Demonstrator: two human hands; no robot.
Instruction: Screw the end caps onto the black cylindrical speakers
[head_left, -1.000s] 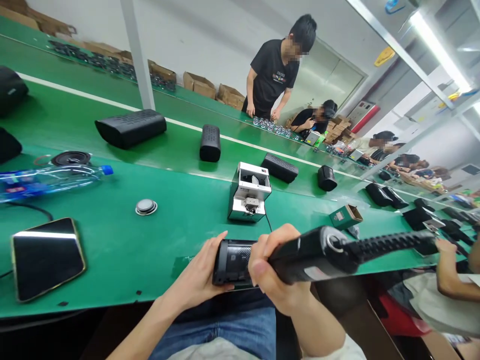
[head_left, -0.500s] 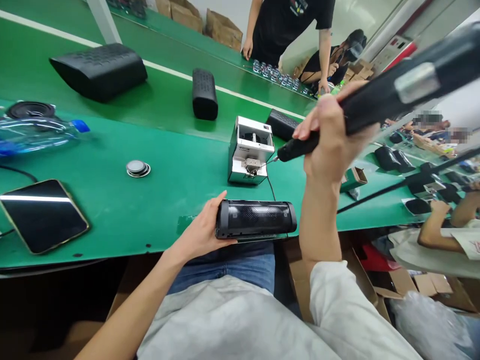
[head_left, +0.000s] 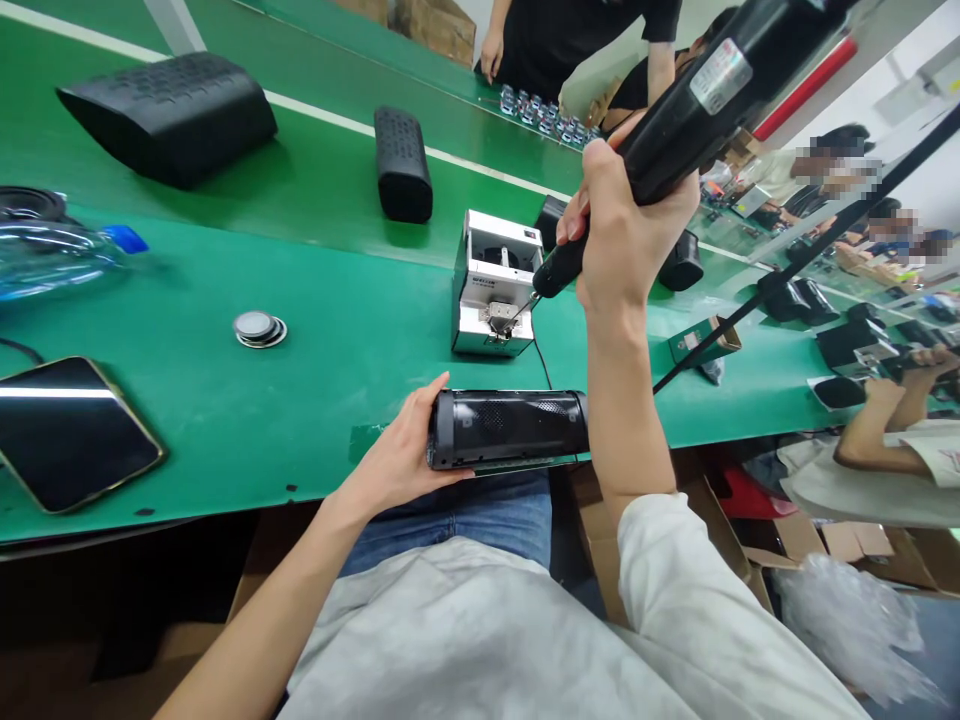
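Observation:
My left hand (head_left: 401, 445) grips the left end of a black speaker housing (head_left: 517, 425) with a perforated front, lying at the table's near edge. Raised on the right, my right hand (head_left: 634, 225) is wrapped round a black electric screwdriver (head_left: 675, 120), tilted so its bit points down and left. The bit tip is at the front of a white screw feeder (head_left: 491, 290), by its small metal outlet. Whether a screw sits on the tip is too small to tell.
Left are a phone (head_left: 79, 430), a plastic bottle (head_left: 60, 255) and round metal discs (head_left: 259, 328). Black speaker shells (head_left: 176, 115) stand on the green belt behind. A small green box (head_left: 705, 340) is to the right. Co-workers are across and along the line.
The screwdriver has swung to a steeper tilt, and its bit has come closer to the feeder's outlet. My left hand still holds the speaker housing in place. The whole view has shifted slightly.

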